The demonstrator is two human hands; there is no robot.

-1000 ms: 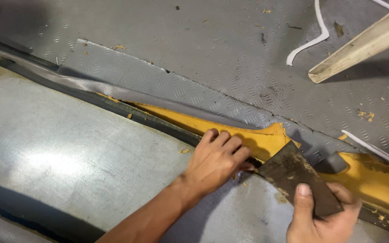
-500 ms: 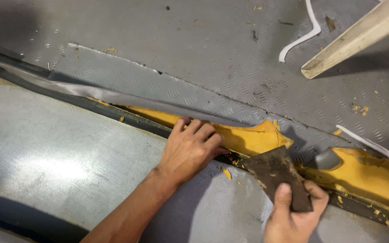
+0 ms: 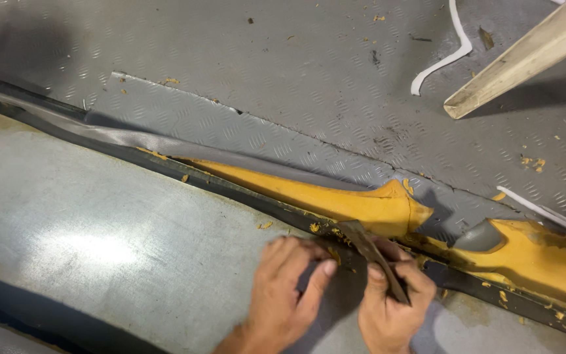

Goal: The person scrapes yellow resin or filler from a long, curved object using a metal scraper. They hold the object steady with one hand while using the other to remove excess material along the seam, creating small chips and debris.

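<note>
Head view: right hand (image 3: 391, 308) presses scraper (image 3: 373, 257) against foam edge (image 3: 335, 196).

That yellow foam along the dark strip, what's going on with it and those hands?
A person's right hand holds a flat brown scraper blade, its tip set against the dark strip beside the yellow foam padding. The left hand rests on the smooth grey surface just beside it, fingers curled, holding nothing. Grey covering is peeled back from the foam, and yellow crumbs lie scattered around.
</note>
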